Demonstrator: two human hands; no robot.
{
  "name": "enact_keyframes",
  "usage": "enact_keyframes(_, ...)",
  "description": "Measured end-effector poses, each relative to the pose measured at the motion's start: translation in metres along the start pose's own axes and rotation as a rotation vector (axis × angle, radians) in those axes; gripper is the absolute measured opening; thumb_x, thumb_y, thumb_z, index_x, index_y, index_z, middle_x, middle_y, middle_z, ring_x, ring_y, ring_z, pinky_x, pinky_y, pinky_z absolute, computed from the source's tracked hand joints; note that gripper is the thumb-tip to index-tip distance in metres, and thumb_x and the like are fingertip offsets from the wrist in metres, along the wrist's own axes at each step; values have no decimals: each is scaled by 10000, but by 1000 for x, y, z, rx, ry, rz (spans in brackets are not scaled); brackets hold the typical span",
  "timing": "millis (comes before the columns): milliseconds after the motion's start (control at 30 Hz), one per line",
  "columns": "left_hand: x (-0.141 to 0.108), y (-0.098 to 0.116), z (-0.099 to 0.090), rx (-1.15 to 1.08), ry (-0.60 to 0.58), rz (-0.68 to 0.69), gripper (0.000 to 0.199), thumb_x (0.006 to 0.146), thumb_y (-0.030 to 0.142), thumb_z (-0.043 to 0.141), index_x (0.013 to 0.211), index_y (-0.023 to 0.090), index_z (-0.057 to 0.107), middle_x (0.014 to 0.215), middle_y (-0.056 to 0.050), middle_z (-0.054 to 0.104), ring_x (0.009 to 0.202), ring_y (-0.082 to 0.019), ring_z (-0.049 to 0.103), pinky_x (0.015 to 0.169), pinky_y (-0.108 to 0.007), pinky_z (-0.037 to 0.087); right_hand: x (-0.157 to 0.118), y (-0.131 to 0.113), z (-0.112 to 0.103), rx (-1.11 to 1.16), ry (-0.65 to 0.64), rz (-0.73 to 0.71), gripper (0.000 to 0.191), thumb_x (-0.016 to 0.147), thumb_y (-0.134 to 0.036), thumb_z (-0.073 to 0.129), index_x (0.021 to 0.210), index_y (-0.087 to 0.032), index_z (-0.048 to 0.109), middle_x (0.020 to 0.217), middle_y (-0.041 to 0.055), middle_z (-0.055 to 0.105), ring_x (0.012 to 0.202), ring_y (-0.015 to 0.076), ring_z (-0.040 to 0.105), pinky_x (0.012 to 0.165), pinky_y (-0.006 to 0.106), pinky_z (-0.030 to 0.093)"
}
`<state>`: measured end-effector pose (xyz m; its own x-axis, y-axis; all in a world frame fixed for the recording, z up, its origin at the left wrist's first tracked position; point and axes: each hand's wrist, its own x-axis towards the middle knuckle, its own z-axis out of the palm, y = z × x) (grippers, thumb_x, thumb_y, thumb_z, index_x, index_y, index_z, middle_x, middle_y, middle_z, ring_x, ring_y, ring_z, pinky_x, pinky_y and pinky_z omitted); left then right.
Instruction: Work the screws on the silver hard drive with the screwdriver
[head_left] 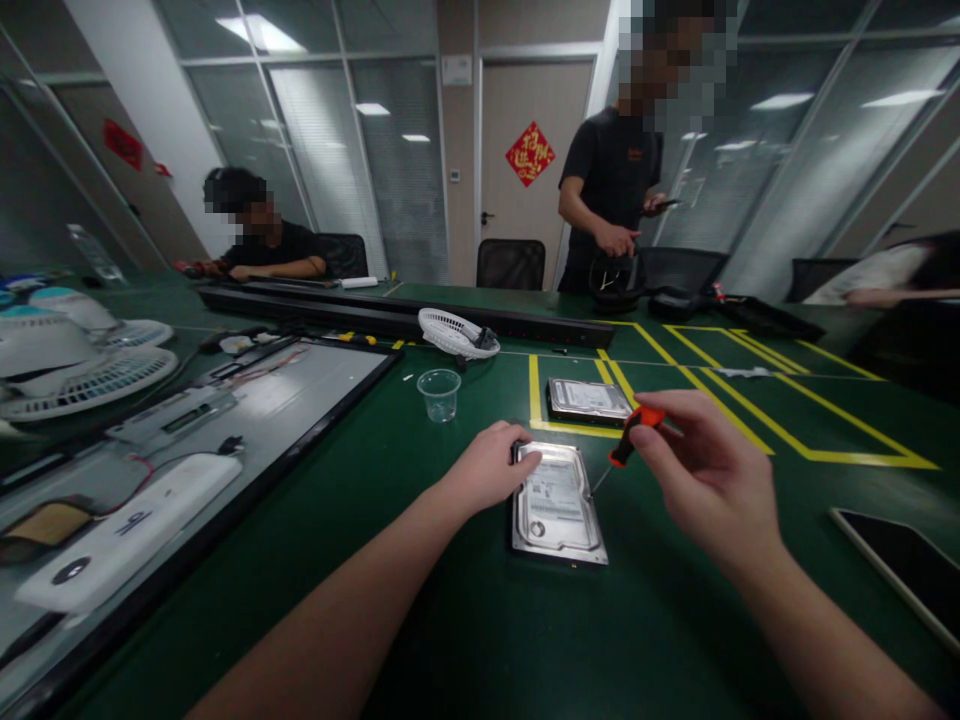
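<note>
A silver hard drive (555, 505) lies label side up on the green tabletop in front of me. My left hand (491, 465) holds it by its far left corner, with the thumb on the top face and the fingers over the edge. Pinched in my right hand (705, 465) is a screwdriver (634, 432) with an orange and black handle. It tilts down to the left, and its tip touches the drive's right edge. A second hard drive (589, 398) rests just behind, inside yellow tape lines.
A clear plastic cup (439, 395) stands behind my left hand. To the left lies a large opened panel (300, 400) with a white device (127, 535) on it. A phone (900, 565) is at the right. Farther back are a white fan grille (457, 333), a long black bar (360, 312) and two people.
</note>
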<state>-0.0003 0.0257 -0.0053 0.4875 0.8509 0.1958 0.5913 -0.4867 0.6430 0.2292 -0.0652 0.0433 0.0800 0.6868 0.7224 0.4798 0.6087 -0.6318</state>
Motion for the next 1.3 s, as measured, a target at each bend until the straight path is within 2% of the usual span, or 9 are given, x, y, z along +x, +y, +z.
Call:
enact_keyframes(167,0,0,-1,12,-5,-3,346,961,419,620,1178,176,735,1071,-90,670,897,-220,640,846,-357,525,-1,-9,0,29,-27,33,293,1032,-233,568,1280,-309,705,1250,63,729,1150,229,701,996,425,600)
enact_keyframes(267,0,-1,0,17,4,15,340,960,411,622,1172,170,737,1058,-88,670,904,-221,645,849,-353,524,-2,-5,1,51,-39,38,314,1002,-233,627,1298,-319,685,1254,58,712,1098,221,712,944,401,622)
enact_keyframes(367,1,-2,2,21,17,37,326,958,402,625,1150,165,741,1043,-87,669,909,-224,651,851,-352,522,-1,1,1,-7,-13,-10,294,930,-220,729,1209,-309,704,1138,51,681,996,212,688,870,377,622)
enact_keyframes(467,1,-3,3,16,23,45,327,960,398,623,1155,163,741,1040,-86,666,907,-225,651,850,-355,522,0,1,0,-1,-3,-30,259,917,-223,743,1162,-301,712,1095,55,670,985,217,679,857,381,622)
enact_keyframes(600,1,-3,2,18,9,30,349,965,413,618,1177,163,737,1051,-89,663,884,-220,646,830,-355,521,0,-8,-1,41,-39,5,281,1012,-238,594,1261,-305,706,1217,76,722,1115,245,712,928,428,629)
enact_keyframes(700,0,-3,1,12,5,20,360,966,426,615,1190,170,735,1066,-89,663,874,-216,642,814,-350,520,-3,-9,0,64,-41,44,330,1020,-236,587,1322,-317,693,1284,62,734,1150,244,725,993,458,618)
enact_keyframes(933,0,-1,1,10,4,5,352,962,427,621,1182,178,734,1088,-91,673,904,-222,647,854,-358,523,-2,1,2,-5,-4,-10,305,920,-234,749,1214,-314,725,1148,58,695,1023,222,694,888,400,628)
enact_keyframes(1167,1,-4,3,18,15,28,365,965,433,613,1187,169,734,1076,-94,673,926,-231,650,868,-366,521,-3,-7,1,71,-47,31,314,1024,-226,594,1309,-314,693,1259,63,730,1133,213,722,951,386,631)
enact_keyframes(1300,1,-3,3,18,17,32,344,959,419,623,1163,167,738,1065,-92,674,921,-229,654,855,-355,525,-4,-4,4,27,-35,11,347,971,-212,683,1302,-315,691,1225,54,729,1067,199,728,933,367,634)
